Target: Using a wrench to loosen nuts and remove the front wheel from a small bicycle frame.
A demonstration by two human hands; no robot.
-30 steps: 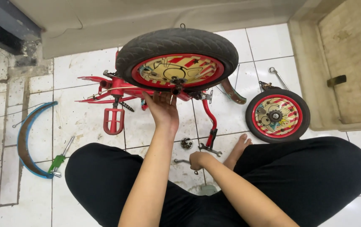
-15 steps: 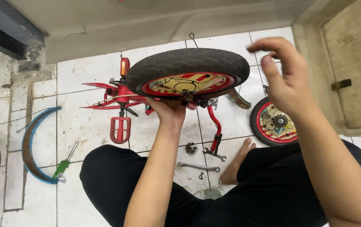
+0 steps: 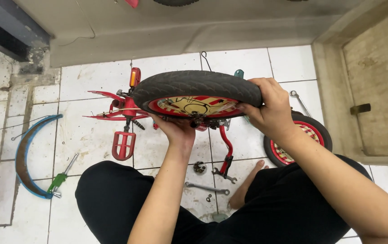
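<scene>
wheel: small black-tyred bike wheel with red rim and yellow-red disc [image 3: 197, 92], held nearly flat above the white tiled floor [image 3: 81, 81], still at the red child's bike frame [image 3: 121, 108].
left hand: left hand [image 3: 176, 131] grips from underneath at the hub, taking the weight.
right hand: right hand [image 3: 268, 108] clamps the tyre's right edge, steadying it.
floor: second red-rimmed wheel [image 3: 300, 140] just behind the right forearm; silver open-ended spanner [image 3: 206, 188] near the knees; green-handled screwdriver [image 3: 60, 178] beside the blue curved mudguard [image 3: 27, 158].

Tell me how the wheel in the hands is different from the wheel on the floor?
The held wheel is lifted up, gripped by the left hand and right hand; the floor wheel lies flat, untouched. The held wheel shows whole; the floor wheel is partly hidden. Both have black tyres and red rims.
</scene>
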